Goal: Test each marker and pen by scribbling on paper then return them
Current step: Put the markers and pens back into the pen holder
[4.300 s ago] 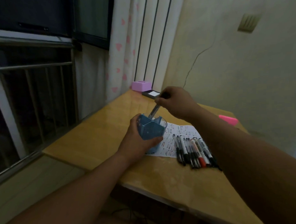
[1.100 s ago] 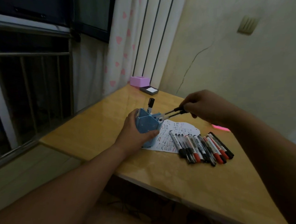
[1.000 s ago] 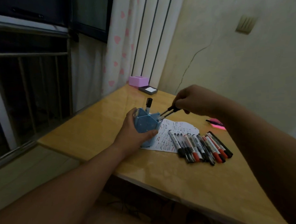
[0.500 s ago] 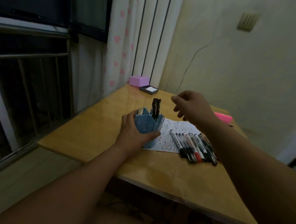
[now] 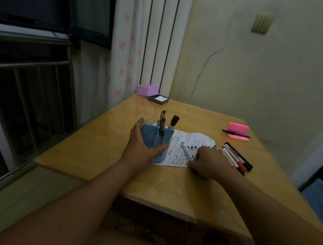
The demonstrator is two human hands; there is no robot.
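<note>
My left hand (image 5: pixel 139 150) grips the blue pen holder (image 5: pixel 154 139), which stands upright on the scribbled paper's (image 5: pixel 192 139) left edge. A black pen (image 5: pixel 162 120) and a black-capped marker (image 5: pixel 174 120) stick up from the holder. My right hand (image 5: pixel 207 161) is down on the row of markers lying on the paper, fingers curled over them. One white marker (image 5: pixel 187 151) pokes out from under its thumb side. Red and black markers (image 5: pixel 235 156) lie uncovered to its right.
The wooden table (image 5: pixel 102 142) ends close to me and at the left. A pink sticky pad (image 5: pixel 238 131) with a black pen (image 5: pixel 235 134) on it lies at the far right. A pink box (image 5: pixel 147 89) and a dark tray (image 5: pixel 159 99) sit at the back corner.
My right hand put pens into the holder, let go, then dropped onto the row of markers. My left hand stayed on the holder.
</note>
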